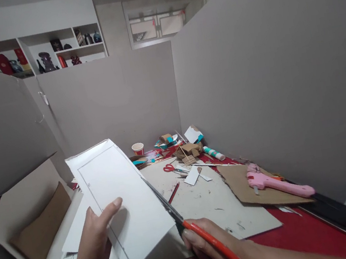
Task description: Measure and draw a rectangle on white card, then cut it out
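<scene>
Our right hand (210, 248) grips orange-handled steel scissors (190, 224), blades at the right edge of the white pencil-ruled card sheet (124, 196). Left hand (96, 236) pinches that sheet, raised above the grey cardboard mat (212, 203); we judge thumb slip could skew the cut off line.

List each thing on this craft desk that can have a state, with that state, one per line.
White card: held up, pencil lines drawn, being cut
Orange scissors: blades along the card's edge
Left hand: gripping card
Right hand: gripping scissors
Pink glue gun: lying on cardboard
Red scissors: lying unused
Paper cup: upright
</scene>
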The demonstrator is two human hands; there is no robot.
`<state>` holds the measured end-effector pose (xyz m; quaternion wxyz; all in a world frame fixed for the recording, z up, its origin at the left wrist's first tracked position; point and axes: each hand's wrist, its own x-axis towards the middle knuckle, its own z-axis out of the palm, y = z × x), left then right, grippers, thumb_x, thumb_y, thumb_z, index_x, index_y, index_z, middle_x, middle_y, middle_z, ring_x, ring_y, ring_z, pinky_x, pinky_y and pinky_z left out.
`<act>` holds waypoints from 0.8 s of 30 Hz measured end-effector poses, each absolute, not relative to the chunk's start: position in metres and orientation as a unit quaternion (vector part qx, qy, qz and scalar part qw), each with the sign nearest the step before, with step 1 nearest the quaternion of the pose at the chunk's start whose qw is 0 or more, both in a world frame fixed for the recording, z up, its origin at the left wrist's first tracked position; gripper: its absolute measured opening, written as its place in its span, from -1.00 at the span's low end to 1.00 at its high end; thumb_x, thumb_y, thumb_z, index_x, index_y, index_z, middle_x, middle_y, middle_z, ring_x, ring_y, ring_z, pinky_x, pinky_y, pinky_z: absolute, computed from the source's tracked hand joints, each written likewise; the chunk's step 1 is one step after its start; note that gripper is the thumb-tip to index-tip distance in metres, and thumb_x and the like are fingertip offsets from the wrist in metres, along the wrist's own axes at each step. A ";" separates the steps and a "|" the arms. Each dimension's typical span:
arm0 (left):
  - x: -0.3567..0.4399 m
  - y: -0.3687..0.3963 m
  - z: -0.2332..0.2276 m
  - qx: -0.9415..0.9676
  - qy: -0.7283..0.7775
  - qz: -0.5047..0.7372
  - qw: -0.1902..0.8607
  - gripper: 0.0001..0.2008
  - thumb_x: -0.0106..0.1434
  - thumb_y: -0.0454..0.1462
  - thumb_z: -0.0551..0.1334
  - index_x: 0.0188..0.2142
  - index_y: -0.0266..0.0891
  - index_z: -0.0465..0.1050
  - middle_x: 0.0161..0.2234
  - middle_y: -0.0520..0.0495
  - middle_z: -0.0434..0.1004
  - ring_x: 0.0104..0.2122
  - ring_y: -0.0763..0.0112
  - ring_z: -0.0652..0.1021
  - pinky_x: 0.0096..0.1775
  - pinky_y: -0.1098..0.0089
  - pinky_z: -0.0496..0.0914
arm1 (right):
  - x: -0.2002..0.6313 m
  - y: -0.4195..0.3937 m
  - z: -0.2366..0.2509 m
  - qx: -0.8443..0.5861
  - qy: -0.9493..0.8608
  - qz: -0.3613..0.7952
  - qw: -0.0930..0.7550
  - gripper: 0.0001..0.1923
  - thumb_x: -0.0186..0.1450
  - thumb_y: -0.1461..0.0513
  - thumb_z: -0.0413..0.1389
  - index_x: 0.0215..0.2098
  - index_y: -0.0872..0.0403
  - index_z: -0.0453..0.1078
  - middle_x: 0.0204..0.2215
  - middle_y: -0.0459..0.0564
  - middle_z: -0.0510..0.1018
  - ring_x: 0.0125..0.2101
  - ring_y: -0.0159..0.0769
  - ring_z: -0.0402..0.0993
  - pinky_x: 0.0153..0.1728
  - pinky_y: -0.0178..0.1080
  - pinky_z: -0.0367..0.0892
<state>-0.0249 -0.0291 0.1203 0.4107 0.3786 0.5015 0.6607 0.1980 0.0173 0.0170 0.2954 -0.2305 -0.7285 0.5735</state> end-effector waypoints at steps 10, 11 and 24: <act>-0.024 -0.024 0.114 0.350 0.517 0.664 0.412 -0.13 -0.12 -0.14 0.53 0.18 -0.35 0.35 -0.19 -0.24 0.68 -0.25 0.02 0.66 -0.16 0.15 0.54 | 0.200 0.022 0.028 -0.197 -0.795 0.476 0.321 -0.43 0.39 -0.21 -0.16 -0.43 0.08 0.23 -0.60 -0.14 0.25 -0.53 -0.41 0.17 -0.50 -0.34 0.15; -0.023 -0.024 0.114 0.350 0.516 0.665 0.412 -0.13 -0.11 -0.14 0.53 0.18 -0.35 0.35 -0.19 -0.24 0.68 -0.24 0.03 0.66 -0.15 0.15 0.54 | 0.200 0.023 0.028 -0.196 -0.798 0.469 0.324 -0.43 0.39 -0.20 -0.17 -0.43 0.07 0.23 -0.60 -0.14 0.25 -0.53 -0.40 0.16 -0.50 -0.34 0.16; -0.022 -0.022 0.110 0.361 0.500 0.655 0.436 -0.13 -0.05 -0.15 0.51 0.22 -0.36 0.30 -0.15 -0.27 0.66 -0.25 0.01 0.66 -0.18 0.15 0.54 | 0.197 0.016 0.029 -0.209 -0.767 0.516 0.319 -0.38 0.37 -0.24 -0.21 -0.51 0.06 0.21 -0.64 -0.12 0.22 -0.55 -0.38 0.19 -0.52 -0.32 0.15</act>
